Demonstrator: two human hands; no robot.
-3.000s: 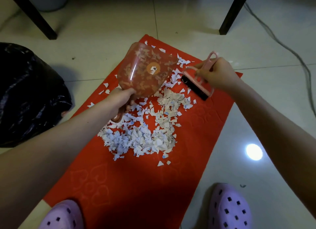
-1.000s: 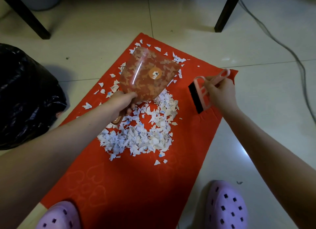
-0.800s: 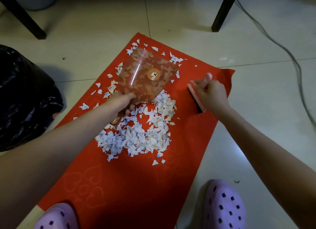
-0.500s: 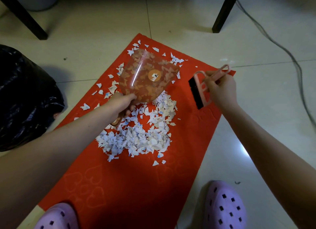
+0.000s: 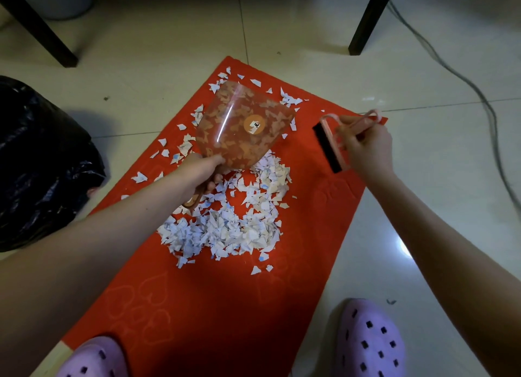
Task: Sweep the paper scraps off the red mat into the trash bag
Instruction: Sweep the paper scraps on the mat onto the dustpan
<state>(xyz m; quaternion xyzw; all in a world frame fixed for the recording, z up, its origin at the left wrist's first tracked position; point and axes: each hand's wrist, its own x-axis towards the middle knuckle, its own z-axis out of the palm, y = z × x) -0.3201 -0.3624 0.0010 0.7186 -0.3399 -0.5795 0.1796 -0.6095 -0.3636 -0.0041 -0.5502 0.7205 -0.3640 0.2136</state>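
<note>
Tiled floor (image 5: 169, 38), red mat (image 5: 214, 306) running diagonally from lower left to upper centre of frame. Black trash bag (image 5: 42, 165) at left edge, on the floor beside the mat. Paper scraps (image 5: 225, 224) heaped mid-mat, loose bits toward the mat's upper-left edge. Translucent dustpan (image 5: 242, 125) tilted over the heap's top end, scraps showing through it, left hand (image 5: 200, 171) wrapped round its handle. Small pink brush (image 5: 329, 148), black bristles facing left, right of dustpan, right hand (image 5: 366, 148) gripping its handle
</note>
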